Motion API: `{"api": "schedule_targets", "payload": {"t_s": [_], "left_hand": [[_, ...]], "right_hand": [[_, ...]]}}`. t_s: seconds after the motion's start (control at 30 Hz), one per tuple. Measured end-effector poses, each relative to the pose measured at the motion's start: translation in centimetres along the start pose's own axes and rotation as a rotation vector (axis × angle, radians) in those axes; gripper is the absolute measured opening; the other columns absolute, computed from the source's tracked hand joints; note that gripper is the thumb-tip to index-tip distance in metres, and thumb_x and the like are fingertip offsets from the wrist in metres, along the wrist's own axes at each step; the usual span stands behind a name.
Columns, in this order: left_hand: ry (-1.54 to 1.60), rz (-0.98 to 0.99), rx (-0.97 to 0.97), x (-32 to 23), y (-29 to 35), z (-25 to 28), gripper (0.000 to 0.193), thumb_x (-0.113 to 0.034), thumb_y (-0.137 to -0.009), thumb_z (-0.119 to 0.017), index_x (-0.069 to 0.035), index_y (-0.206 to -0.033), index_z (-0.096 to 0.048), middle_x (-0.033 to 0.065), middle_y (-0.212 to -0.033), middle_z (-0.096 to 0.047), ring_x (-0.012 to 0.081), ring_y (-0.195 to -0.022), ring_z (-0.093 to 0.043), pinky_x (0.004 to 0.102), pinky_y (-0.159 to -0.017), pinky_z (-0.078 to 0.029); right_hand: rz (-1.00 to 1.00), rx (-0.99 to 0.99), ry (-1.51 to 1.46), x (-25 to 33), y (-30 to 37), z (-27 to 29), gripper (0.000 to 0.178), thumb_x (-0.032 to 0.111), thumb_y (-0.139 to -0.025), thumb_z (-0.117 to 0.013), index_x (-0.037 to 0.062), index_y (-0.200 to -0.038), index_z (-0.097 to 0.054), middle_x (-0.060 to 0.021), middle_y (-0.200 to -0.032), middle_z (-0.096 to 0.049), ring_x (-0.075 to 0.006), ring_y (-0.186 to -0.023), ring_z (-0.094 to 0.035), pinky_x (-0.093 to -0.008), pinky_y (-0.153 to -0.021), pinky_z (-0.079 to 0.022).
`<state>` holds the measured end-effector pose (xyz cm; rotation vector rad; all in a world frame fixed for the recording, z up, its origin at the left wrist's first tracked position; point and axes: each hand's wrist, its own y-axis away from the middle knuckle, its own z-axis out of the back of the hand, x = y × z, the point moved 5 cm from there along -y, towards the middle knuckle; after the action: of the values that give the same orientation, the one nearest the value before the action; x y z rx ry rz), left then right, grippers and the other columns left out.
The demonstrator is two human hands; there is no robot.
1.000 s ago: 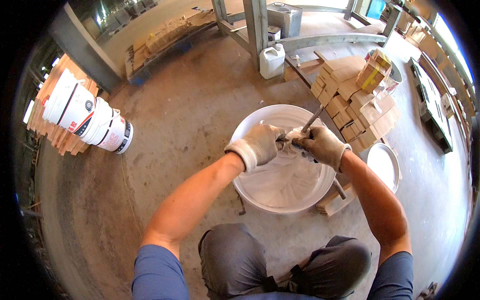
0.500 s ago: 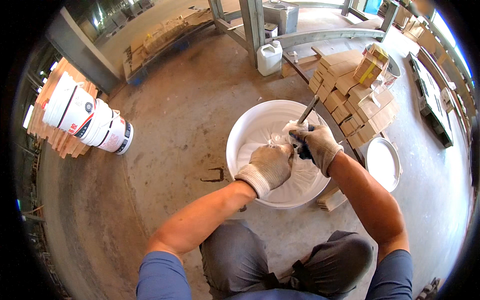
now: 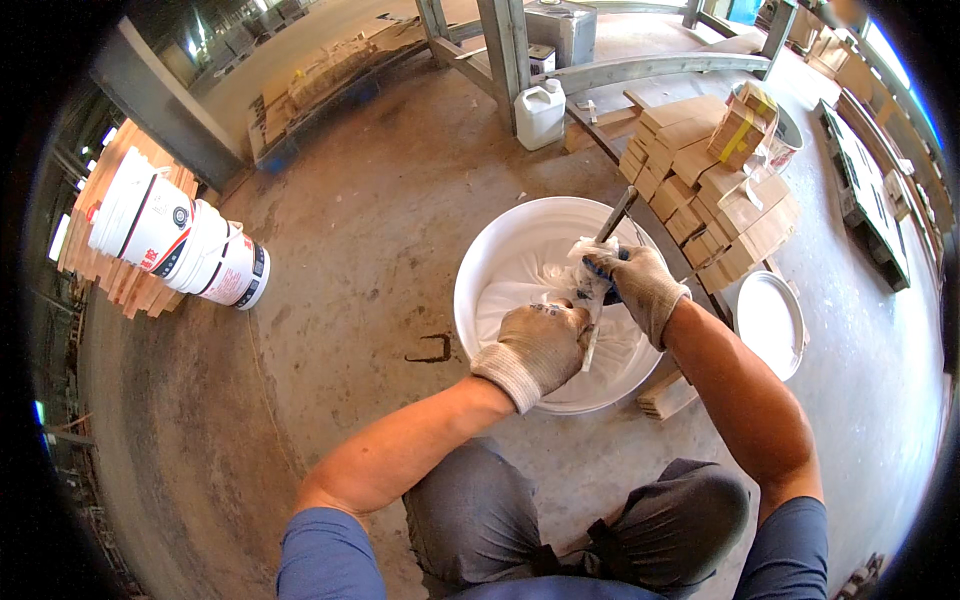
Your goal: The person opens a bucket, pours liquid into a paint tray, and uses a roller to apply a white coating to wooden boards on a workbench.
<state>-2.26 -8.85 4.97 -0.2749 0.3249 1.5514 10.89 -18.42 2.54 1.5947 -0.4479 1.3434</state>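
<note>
A round white bucket (image 3: 468,292) stands on the floor before me, with white, wrinkled material (image 3: 510,298) inside; I cannot tell if it is a plastic liner or paste. Over it, my gloved left hand (image 3: 540,340) is closed on crumpled whitish plastic (image 3: 582,262). My gloved right hand (image 3: 640,285), with dark-stained fingertips, grips the same bundle from the right. A dark flat bar (image 3: 620,212) slants up out of the bundle past the bucket's far rim. Below my left fingers a pale narrow strip (image 3: 590,352) sticks out; whether it joins the bar is hidden.
A stack of wooden blocks (image 3: 690,170) and a round white lid (image 3: 768,325) lie to the right. White pails (image 3: 190,240) stand at left. A white jug (image 3: 540,115) is by a metal frame (image 3: 650,72). A black pallet (image 3: 865,200) lies far right.
My hands have shifted slightly on the bundle, the right one turning a little. The pale strip now shows below my left hand. The bar keeps nearly the same slant.
</note>
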Motion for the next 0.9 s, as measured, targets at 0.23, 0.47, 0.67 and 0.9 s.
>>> {"api": "schedule_targets", "payload": {"t_s": [0.23,0.47,0.67,0.9], "left_hand": [[0.067,0.07,0.118,-0.2,-0.9,0.0,0.025,-0.03,-0.098,-0.061,-0.007,-0.104,-0.072,0.0188,-0.108,-0.075,0.0358,-0.095,-0.075,0.048,-0.08,-0.059],[-0.073,-0.079,-0.408,-0.3,0.7,4.1,0.033,-0.033,-0.093,-0.071,-0.005,-0.111,-0.071,0.0146,-0.11,-0.072,0.0325,-0.101,-0.071,0.0468,-0.088,-0.058],[0.254,-0.543,-0.548,0.1,0.3,3.8,0.024,-0.01,-0.086,-0.076,-0.008,-0.11,-0.073,0.0146,-0.103,-0.071,0.0329,-0.089,-0.071,0.0421,-0.076,-0.059],[1.443,0.118,0.002,3.2,-1.1,1.4,0.022,-0.022,-0.109,-0.058,-0.003,-0.104,-0.069,0.007,-0.09,-0.071,0.0194,-0.076,-0.07,0.0307,-0.065,-0.058]], "right_hand": [[-0.097,0.029,-0.077,0.6,1.0,-0.8,0.03,0.025,-0.101,-0.071,-0.0034,-0.111,-0.073,-0.0104,-0.095,-0.074,-0.0194,-0.077,-0.073,-0.0344,-0.067,-0.062],[-0.105,-0.052,-0.036,0.9,1.6,-0.5,0.027,0.024,-0.1,-0.073,-0.0012,-0.108,-0.075,-0.0088,-0.089,-0.073,-0.0159,-0.073,-0.071,-0.0319,-0.062,-0.06],[-0.111,-0.05,-0.07,-0.2,1.2,0.2,0.028,0.025,-0.1,-0.074,-0.0017,-0.109,-0.074,-0.008,-0.088,-0.073,-0.0147,-0.069,-0.07,-0.0294,-0.058,-0.059],[-0.154,-0.102,-0.045,0.9,2.5,-0.7,0.027,0.028,-0.099,-0.074,0.0033,-0.108,-0.073,-0.001,-0.071,-0.061,-0.0094,-0.051,-0.048,-0.0265,-0.043,-0.034]]}}
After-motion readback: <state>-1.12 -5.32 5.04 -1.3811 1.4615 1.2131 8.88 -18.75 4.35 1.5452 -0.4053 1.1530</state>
